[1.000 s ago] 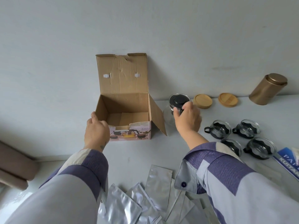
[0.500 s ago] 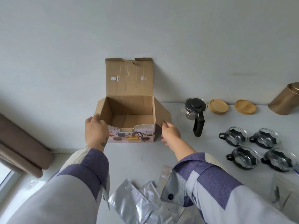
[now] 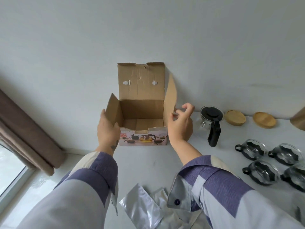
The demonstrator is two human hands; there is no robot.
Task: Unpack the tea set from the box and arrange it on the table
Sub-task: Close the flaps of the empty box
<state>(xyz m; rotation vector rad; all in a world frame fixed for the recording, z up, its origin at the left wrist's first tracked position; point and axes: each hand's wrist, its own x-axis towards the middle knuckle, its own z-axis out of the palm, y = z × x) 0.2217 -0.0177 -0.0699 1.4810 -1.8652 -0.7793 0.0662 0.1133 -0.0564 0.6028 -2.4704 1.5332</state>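
Cardboard box (image 3: 142, 113): open, upright, against wall. Glass teapot (image 3: 210, 123), black lid and handle: upright, right of box. Four glass cups (image 3: 270, 161), black holders: clustered further right.

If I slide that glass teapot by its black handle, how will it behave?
The glass teapot probably slides easily on the smooth white table and looks fragile. Its black handle juts to one side, so a pull there may swivel it. The lid might be loose; that cannot be told.

One cardboard box (image 3: 142, 113), one glass teapot (image 3: 210, 123), four glass cups (image 3: 251, 148), two wooden lids (image 3: 235, 117), several silver foil packets (image 3: 140, 210), and two hands (image 3: 108, 129).
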